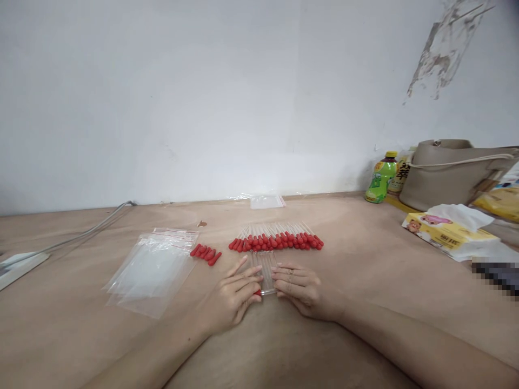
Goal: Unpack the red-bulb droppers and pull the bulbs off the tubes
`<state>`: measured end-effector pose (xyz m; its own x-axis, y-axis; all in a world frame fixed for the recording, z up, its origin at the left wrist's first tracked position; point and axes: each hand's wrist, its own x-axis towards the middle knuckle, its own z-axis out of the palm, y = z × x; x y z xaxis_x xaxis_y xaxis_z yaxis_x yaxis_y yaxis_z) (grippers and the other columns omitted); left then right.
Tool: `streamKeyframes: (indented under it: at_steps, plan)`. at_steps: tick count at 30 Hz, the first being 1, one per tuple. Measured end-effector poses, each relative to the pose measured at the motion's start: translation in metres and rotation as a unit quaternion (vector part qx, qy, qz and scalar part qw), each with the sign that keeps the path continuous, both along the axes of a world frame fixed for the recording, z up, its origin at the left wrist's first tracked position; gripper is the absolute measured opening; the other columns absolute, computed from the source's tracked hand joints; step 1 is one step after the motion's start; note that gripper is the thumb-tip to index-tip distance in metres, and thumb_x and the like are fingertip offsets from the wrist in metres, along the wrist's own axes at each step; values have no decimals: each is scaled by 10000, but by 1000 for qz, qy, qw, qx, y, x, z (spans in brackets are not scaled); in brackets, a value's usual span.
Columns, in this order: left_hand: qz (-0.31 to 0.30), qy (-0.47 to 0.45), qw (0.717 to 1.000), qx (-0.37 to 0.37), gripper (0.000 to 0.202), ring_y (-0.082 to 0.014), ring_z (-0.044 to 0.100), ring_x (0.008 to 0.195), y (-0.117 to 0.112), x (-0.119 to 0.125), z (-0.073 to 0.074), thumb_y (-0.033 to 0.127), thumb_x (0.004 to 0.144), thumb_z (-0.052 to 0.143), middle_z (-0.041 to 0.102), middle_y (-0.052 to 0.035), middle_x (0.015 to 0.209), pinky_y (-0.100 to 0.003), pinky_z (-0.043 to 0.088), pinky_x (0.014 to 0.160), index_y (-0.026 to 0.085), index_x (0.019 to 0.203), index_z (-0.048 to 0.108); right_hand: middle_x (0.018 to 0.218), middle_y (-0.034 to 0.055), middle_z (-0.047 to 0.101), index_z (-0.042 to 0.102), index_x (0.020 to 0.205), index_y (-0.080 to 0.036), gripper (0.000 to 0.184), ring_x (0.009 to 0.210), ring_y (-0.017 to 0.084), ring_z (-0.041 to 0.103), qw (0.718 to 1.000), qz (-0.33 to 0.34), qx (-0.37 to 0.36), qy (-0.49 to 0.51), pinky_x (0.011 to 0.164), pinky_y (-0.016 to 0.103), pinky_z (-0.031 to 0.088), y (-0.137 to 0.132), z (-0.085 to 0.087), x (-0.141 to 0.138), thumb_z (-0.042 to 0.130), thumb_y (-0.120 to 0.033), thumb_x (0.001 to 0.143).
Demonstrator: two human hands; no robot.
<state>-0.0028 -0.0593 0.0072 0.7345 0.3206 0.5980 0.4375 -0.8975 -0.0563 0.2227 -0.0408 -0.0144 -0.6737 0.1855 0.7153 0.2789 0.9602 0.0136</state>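
Close in front of me, my left hand (pixel 239 292) pinches a red rubber bulb (pixel 258 292) between thumb and forefinger. Opposite it, my right hand (pixel 300 289) has its thumb and forefinger closed on the end of a clear glass dropper tube (pixel 268 292), which lies crosswise between the hands. Whether the tube sits inside the bulb is hidden by the fingers. Just beyond, several loose glass tubes (pixel 265 267) lie side by side, with the other fingers of both hands along their sides. Behind them is a row of droppers with red bulbs (pixel 279 241), tips pointing away.
Loose red bulbs (pixel 206 253) lie left of the row, beside a stack of clear zip bags (pixel 150 265). Another small bag (pixel 267 202) is near the wall. To the right are a tissue pack (pixel 450 232), a green bottle (pixel 381 178) and a grey handbag (pixel 441 173). A cable (pixel 93 229) runs at left.
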Motion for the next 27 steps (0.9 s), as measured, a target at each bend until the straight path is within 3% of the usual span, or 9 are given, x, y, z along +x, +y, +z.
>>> streamKeyframes:
  at_steps: [4,9,12,16,21,27]
  plan:
    - [34,-13,999,8,152,-209,539,1083,0,-12,2,128,847,458,659,-73,998,-454,349,1010,155,962,553,1000,71,652,573,1001,-172,193,1022,160,567,999,-4,-27,46,935,354,446,6,2,8,455,-143,851]
    - [159,-110,981,14,153,-169,584,876,12,-31,18,198,842,491,617,-58,951,-323,488,763,202,962,585,716,41,622,634,944,-189,198,690,155,559,980,-163,-79,78,664,317,457,19,2,18,460,-227,859]
    - [287,-196,938,-16,206,-166,560,818,27,-51,30,263,856,441,553,-61,900,-302,493,681,193,961,604,675,41,561,633,989,-183,242,658,156,496,969,-227,-88,50,614,301,397,20,0,17,437,-241,859]
    - [426,-214,871,-121,268,-223,558,879,50,-93,36,306,831,416,566,-33,847,-358,475,740,194,1000,593,740,42,574,598,1029,-183,259,721,165,492,960,-258,-106,27,657,297,356,16,3,12,430,-182,832]
    - [464,-204,841,-190,305,-190,604,653,67,-125,21,366,761,496,639,-34,759,-343,494,630,202,1013,547,684,17,582,590,809,-174,132,688,153,500,947,-293,-125,44,641,281,305,11,6,5,460,-161,791]
    - [496,-162,821,-230,383,-200,632,729,70,-123,10,470,751,459,674,-42,777,-301,481,662,179,978,559,713,19,624,607,803,-190,151,717,156,527,942,-302,-138,44,690,290,288,5,4,-5,460,-155,794]
